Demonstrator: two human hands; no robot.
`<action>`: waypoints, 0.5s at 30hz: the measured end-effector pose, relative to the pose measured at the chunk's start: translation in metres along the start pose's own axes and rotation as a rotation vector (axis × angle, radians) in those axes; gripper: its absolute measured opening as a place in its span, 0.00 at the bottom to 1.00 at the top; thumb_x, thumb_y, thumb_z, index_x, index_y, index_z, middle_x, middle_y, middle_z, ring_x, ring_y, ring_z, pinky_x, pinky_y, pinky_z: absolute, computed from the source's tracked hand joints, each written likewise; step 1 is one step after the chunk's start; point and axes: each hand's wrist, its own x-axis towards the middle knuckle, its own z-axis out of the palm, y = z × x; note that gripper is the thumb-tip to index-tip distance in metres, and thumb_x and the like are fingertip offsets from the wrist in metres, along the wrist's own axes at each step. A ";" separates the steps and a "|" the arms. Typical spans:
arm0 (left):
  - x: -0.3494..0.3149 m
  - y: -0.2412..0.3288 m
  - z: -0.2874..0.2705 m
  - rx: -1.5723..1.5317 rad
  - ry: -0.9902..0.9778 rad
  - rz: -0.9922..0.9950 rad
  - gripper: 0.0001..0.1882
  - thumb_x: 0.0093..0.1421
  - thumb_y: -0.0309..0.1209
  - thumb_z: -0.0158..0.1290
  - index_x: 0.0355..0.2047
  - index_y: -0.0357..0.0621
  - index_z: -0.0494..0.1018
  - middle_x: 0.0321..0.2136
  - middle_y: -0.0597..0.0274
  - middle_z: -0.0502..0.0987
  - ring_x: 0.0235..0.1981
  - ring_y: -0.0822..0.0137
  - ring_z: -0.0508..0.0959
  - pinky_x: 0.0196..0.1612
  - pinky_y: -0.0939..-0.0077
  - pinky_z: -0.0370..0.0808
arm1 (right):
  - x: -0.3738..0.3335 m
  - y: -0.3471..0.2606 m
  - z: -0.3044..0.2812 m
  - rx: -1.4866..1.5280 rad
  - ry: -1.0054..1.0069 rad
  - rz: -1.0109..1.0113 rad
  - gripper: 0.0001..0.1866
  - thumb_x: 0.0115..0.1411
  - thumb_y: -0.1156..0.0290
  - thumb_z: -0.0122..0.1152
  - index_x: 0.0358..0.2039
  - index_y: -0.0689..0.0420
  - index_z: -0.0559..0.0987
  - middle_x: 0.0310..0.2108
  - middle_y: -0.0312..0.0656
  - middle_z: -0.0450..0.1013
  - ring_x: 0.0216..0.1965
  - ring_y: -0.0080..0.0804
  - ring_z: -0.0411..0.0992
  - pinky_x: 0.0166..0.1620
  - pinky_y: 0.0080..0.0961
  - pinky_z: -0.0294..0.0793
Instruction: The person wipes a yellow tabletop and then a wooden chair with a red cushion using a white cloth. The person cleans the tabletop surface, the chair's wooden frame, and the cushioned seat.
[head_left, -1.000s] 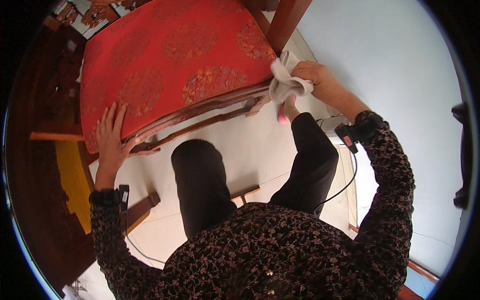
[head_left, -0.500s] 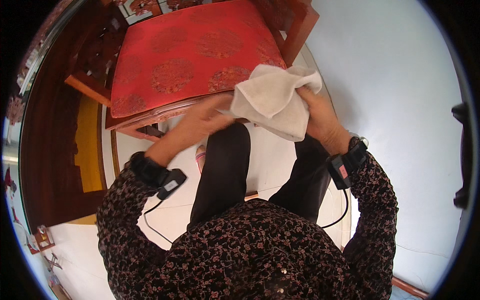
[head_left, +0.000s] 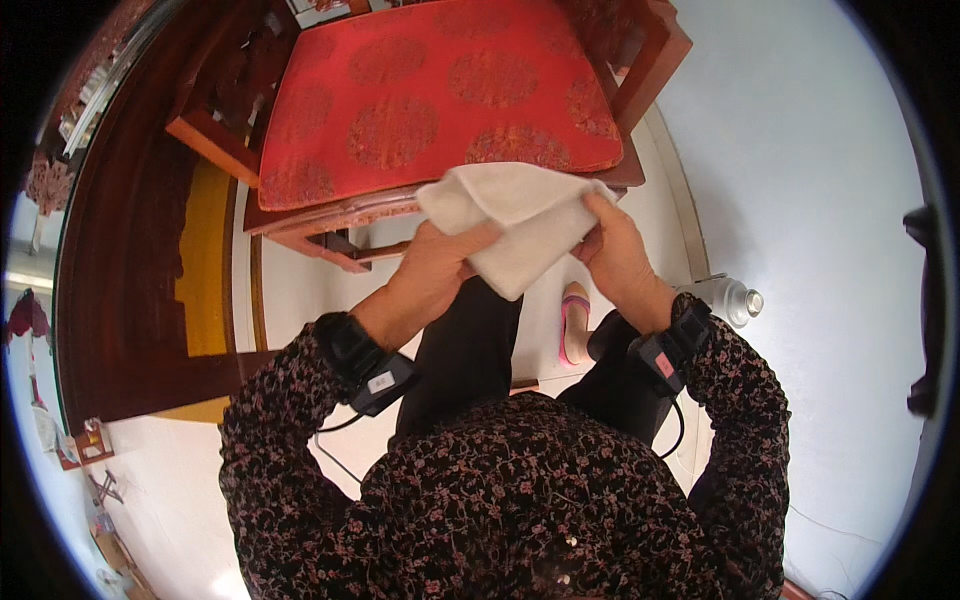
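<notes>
A folded off-white cloth [head_left: 530, 235] is held up between my two hands, in front of the chair's near edge. My left hand [head_left: 432, 268] pinches its lower left side, thumb lying on top. At the right corner, my right hand [head_left: 618, 250] grips the cloth between thumb and fingers. Most of the fingers under the cloth are hidden. Just beyond it stands a dark red wooden chair [head_left: 350, 212] with a red patterned cushion [head_left: 440, 100] on its seat.
Dark wooden furniture [head_left: 130, 230] with a yellow panel [head_left: 208, 265] stands on the left. A pale wall [head_left: 800, 200] rises on the right, with a silvery metal object [head_left: 735, 300] near its foot. Below are pale floor tiles [head_left: 310, 290] and my shoe [head_left: 575, 325].
My left hand has come up to the cloth and now grips it. The cloth hangs lower and flatter. The view has shifted, with the chair now further right, and a shoe and a metal object showing.
</notes>
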 end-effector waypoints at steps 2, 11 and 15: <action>0.000 0.012 -0.011 0.074 0.015 0.161 0.27 0.63 0.26 0.57 0.61 0.37 0.65 0.55 0.56 0.75 0.53 0.60 0.78 0.56 0.62 0.78 | 0.012 -0.006 -0.012 -0.066 0.090 -0.057 0.18 0.67 0.66 0.57 0.54 0.59 0.71 0.46 0.41 0.74 0.43 0.33 0.76 0.49 0.33 0.77; 0.009 0.022 -0.045 0.216 0.161 0.019 0.25 0.59 0.24 0.59 0.56 0.33 0.68 0.50 0.54 0.77 0.48 0.62 0.80 0.51 0.69 0.79 | -0.006 -0.014 0.014 -0.589 -0.443 -0.249 0.16 0.69 0.68 0.55 0.55 0.58 0.75 0.46 0.39 0.76 0.47 0.26 0.74 0.54 0.26 0.72; -0.006 0.032 -0.036 0.177 0.126 0.119 0.24 0.61 0.25 0.60 0.57 0.36 0.69 0.50 0.55 0.78 0.49 0.63 0.80 0.52 0.68 0.79 | -0.001 -0.008 0.037 -0.617 -0.344 -0.074 0.26 0.69 0.60 0.57 0.61 0.61 0.71 0.54 0.43 0.74 0.58 0.29 0.69 0.63 0.27 0.63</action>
